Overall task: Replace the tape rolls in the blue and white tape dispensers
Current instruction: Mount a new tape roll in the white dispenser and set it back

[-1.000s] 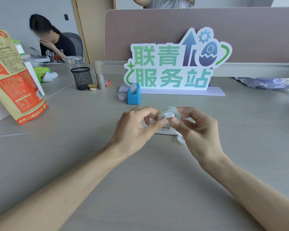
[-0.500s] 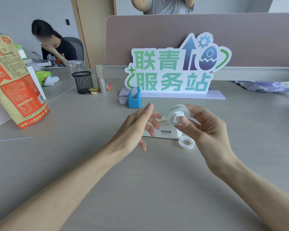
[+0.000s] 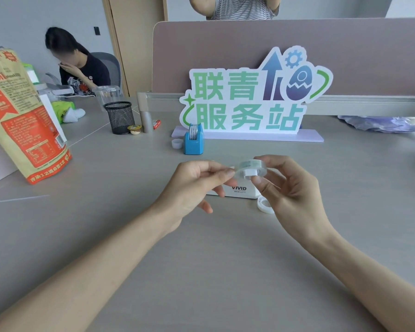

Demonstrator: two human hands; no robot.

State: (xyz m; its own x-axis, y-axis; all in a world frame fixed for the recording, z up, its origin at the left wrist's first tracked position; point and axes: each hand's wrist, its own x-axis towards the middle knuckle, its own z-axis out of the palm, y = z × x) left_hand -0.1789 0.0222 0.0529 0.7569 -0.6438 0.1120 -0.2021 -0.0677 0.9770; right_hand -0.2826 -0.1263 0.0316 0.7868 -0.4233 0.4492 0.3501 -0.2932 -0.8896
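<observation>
My right hand holds a clear tape roll on its white hub above the white tape dispenser marked VIVID. My left hand pinches the roll's loose tape end between thumb and forefinger, just left of the roll. An empty white tape core lies on the desk right of the white dispenser, partly behind my right hand. The blue tape dispenser stands further back with a roll in it, and a small white tape roll lies at its left.
A large green-lettered sign stands behind the dispensers against a partition. An orange snack bag leans at the left. A black mesh pen cup and small items stand at the back left. A person sits at the far left desk.
My left hand opened away from the roll, then came back and pinched the tape end. My right hand kept the roll and turned it flatter.
</observation>
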